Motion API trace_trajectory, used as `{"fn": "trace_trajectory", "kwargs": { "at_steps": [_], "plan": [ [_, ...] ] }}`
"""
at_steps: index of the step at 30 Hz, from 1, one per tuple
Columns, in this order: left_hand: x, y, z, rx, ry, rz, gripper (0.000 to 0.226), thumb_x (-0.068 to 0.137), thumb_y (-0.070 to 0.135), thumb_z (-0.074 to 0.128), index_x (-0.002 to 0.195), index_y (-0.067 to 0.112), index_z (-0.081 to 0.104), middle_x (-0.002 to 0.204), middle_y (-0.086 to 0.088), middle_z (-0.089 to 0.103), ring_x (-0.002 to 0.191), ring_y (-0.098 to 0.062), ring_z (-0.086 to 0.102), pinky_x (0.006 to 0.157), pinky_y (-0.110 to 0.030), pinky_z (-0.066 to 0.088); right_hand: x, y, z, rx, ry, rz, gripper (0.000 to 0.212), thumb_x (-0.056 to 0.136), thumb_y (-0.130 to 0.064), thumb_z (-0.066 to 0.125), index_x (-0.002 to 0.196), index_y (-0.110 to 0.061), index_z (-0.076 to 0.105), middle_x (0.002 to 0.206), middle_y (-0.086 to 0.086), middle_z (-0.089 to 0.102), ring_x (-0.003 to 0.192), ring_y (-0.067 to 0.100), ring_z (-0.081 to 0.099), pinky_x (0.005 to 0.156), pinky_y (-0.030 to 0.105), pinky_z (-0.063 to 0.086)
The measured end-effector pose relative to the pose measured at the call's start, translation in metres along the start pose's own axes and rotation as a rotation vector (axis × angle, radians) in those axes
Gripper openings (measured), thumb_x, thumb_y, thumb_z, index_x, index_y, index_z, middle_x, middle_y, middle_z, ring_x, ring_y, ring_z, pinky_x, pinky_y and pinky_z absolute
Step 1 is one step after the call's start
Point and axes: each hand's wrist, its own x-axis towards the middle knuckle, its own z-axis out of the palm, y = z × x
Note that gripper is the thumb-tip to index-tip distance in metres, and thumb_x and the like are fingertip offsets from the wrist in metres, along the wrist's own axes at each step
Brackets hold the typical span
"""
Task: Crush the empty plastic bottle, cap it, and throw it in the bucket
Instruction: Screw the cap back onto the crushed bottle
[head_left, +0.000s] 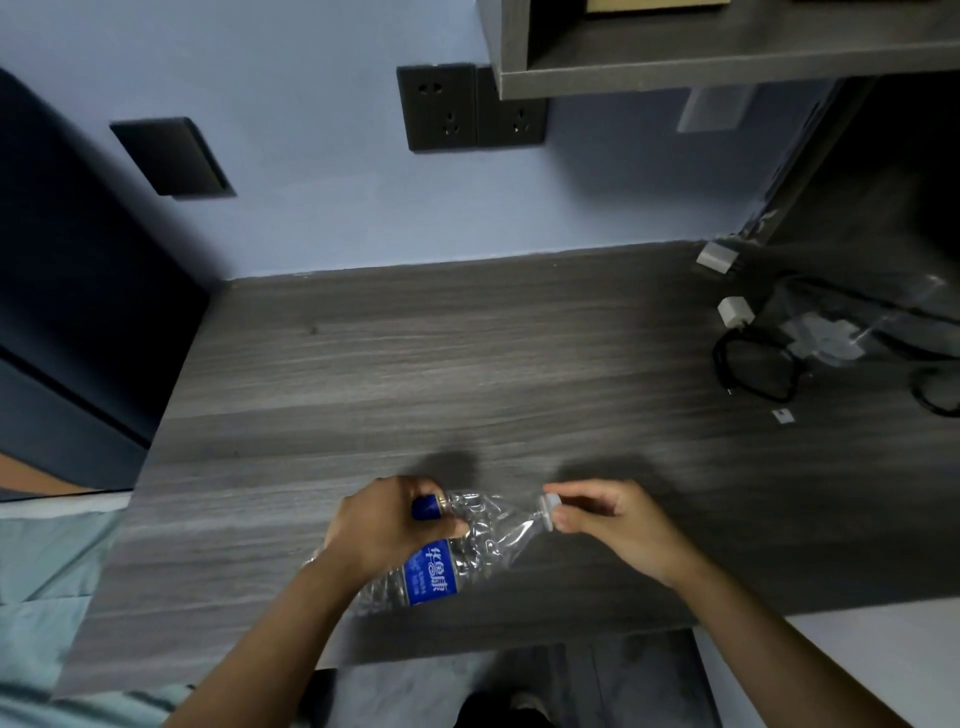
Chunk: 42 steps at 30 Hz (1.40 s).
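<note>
Fingers of the right hand (610, 525) are pinched on the white cap (549, 506) at the neck of one crumpled clear bottle (467, 551), while the left hand (387, 525) is clenched around the bottle's middle, just above its blue label (431, 577). A small blue object with a gold rim (427, 506) is also held in the left hand; what it is cannot be told. The bottle is held low over the near part of the grey wood-grain desk (467, 353), its base pointing toward the near left and partly hidden under the left wrist. Whether the cap is threaded on cannot be made out.

Two hands, one bottle and one white cap are counted. At the far right of the desk, well apart from the hands, two small white plugs (735, 312) and black looped cable (758, 371) are seen, with clear plastic wrapping (831, 332) beside them, all blurred. Two dark wall sockets (470, 106) and one dark blank plate (171, 156) are set in the blue wall. A grey shelf (727, 57) is cut off at the top edge. A dark cabinet (78, 291) stands at the left. No bucket is in view.
</note>
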Motion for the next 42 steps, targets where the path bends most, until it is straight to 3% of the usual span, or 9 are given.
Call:
{"fn": "trace_trajectory", "kwargs": {
  "at_steps": [3,7,12,17,19,24,27,37,42],
  "plan": [
    [-0.001,0.001,-0.001,0.008,0.000,0.001,0.033,0.067,0.067,0.060,0.071,0.033,0.057,0.073,0.009,0.067,0.071,-0.006,0.062,0.075,-0.031,0.051,0.002,0.001,0.004,0.083,0.008,0.019,0.035,0.080,0.002,0.060,0.111,-0.015,0.058,0.088,-0.003,0.068,0.073,-0.001,0.069,0.065,0.011,0.054],
    [-0.004,0.003,0.001,0.032,0.008,-0.001,0.033,0.067,0.067,0.059,0.074,0.034,0.058,0.073,0.010,0.066,0.071,-0.005,0.061,0.072,-0.029,0.050,0.002,-0.001,0.008,0.107,0.016,0.093,0.011,0.085,-0.008,0.057,0.081,-0.012,0.066,0.067,0.003,0.061,0.051,0.008,0.066,0.051,0.016,0.054],
    [-0.004,0.002,0.004,0.034,0.015,0.005,0.027,0.068,0.067,0.059,0.063,0.042,0.049,0.066,0.015,0.060,0.067,-0.001,0.058,0.066,-0.025,0.047,0.006,-0.002,0.009,0.199,0.029,0.202,0.014,0.086,-0.018,0.057,0.077,-0.009,0.064,0.055,-0.003,0.061,0.051,0.013,0.068,0.051,0.019,0.056],
    [-0.002,0.003,0.003,-0.079,0.001,-0.038,0.032,0.064,0.066,0.063,0.068,0.034,0.057,0.071,0.009,0.066,0.073,-0.008,0.063,0.077,-0.034,0.052,0.003,-0.007,0.010,0.247,0.015,0.094,0.018,0.086,-0.008,0.054,0.102,-0.007,0.062,0.081,0.004,0.063,0.066,0.014,0.068,0.064,0.019,0.058],
    [0.000,0.002,0.000,-0.112,-0.011,-0.040,0.034,0.063,0.066,0.064,0.070,0.033,0.059,0.071,0.007,0.068,0.074,-0.011,0.065,0.082,-0.038,0.054,0.001,-0.009,0.009,0.222,0.010,0.047,0.024,0.086,-0.003,0.053,0.109,-0.003,0.059,0.078,0.006,0.063,0.062,0.012,0.067,0.062,0.017,0.057],
    [0.000,0.005,0.000,-0.055,0.026,-0.026,0.041,0.065,0.065,0.063,0.078,0.026,0.061,0.077,0.004,0.070,0.075,-0.012,0.065,0.081,-0.038,0.055,0.005,-0.011,0.009,0.161,0.053,0.057,0.009,0.086,-0.005,0.055,0.088,-0.007,0.063,0.066,0.007,0.061,0.052,0.010,0.061,0.054,0.017,0.051],
    [-0.002,0.007,0.002,-0.003,0.061,-0.027,0.040,0.066,0.066,0.061,0.078,0.028,0.059,0.077,0.006,0.069,0.074,-0.011,0.064,0.076,-0.033,0.053,0.006,-0.009,0.010,0.160,0.050,0.096,0.013,0.086,-0.010,0.055,0.088,0.002,0.062,0.061,0.009,0.058,0.051,0.014,0.059,0.051,0.018,0.049],
    [-0.008,0.008,0.006,0.190,0.175,0.058,0.041,0.073,0.067,0.053,0.090,0.030,0.058,0.081,0.001,0.072,0.074,-0.018,0.067,0.071,-0.031,0.054,0.009,-0.013,0.019,0.211,0.110,0.263,0.022,0.088,-0.019,0.054,0.070,-0.007,0.057,0.055,0.008,0.054,0.042,0.013,0.057,0.043,0.017,0.048],
    [-0.006,0.007,0.000,0.029,0.071,0.031,0.028,0.071,0.065,0.058,0.069,0.038,0.052,0.067,0.010,0.063,0.068,-0.008,0.063,0.069,-0.027,0.050,0.004,-0.012,0.019,0.215,0.113,0.181,0.018,0.087,-0.015,0.055,0.071,-0.010,0.058,0.056,0.007,0.055,0.046,0.013,0.058,0.046,0.017,0.048]
  ]
}}
